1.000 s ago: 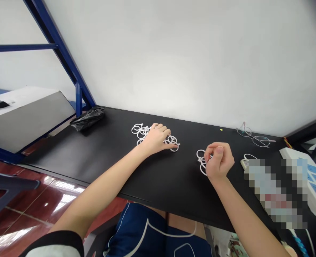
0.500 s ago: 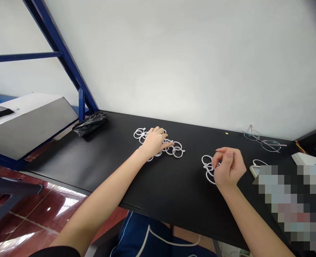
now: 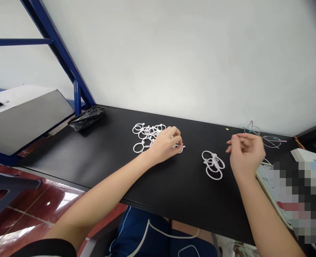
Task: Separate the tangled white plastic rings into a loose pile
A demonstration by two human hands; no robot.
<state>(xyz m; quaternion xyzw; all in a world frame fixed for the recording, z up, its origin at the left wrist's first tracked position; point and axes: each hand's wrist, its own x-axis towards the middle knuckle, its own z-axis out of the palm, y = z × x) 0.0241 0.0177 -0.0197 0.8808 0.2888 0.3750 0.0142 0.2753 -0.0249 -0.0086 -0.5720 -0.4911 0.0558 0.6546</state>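
My left hand [image 3: 167, 142] is over the right end of a spread of white plastic rings with small knobs [image 3: 147, 132] on the black table. Its fingers are curled down and pinched on a white ring [image 3: 179, 149], mostly hidden beneath them. My right hand [image 3: 245, 151] is raised to the right of a smaller cluster of overlapping white rings [image 3: 213, 165], apart from it. The right fingers are bent in toward the palm, and nothing shows in them.
Eyeglasses [image 3: 271, 141] lie near the wall behind my right hand. A phone [image 3: 267, 182] and a partly blurred area are at the right. A black plastic bag [image 3: 87, 118] sits at the table's far left, beside a blue metal frame [image 3: 64, 53].
My left hand has shifted right across the ring spread and its fingers have curled in. My right hand has moved up and right, off the small cluster, which now shows fully.
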